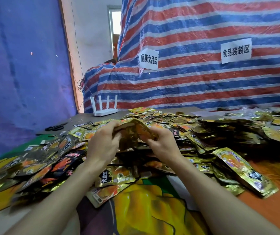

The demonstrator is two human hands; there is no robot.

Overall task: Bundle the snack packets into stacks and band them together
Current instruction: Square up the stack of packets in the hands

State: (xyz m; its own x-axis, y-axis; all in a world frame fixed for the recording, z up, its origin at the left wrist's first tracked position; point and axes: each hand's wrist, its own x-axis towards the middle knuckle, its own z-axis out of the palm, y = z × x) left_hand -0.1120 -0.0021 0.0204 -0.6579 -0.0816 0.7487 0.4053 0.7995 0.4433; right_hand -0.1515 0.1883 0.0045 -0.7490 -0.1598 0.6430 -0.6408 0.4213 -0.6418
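At 9 o'clock from the hands, black-handled scissors (54, 128) lay on the grey bench (85, 116), with dark printed foil snack packets (39, 163) heaped nearer the person.

The left hand (102, 145) gripped the left edge of a small stack of gold foil snack packets (134, 133), its fingers (113, 126) curled over the top edge. The right hand (163, 146) pinched the right edge of the stack, its fingers (152, 134) bent round it. The stack stood upright over the middle of the heap. Whether its lower edge touched the heap could not be determined.

Step in hand, as judged: squaring a gathered stack. No band was visible. The next move would call for one hand to clamp the stack while the other fetched and stretched a band.

At 3 o'clock, loose gold foil packets (237, 163) covered the bench.
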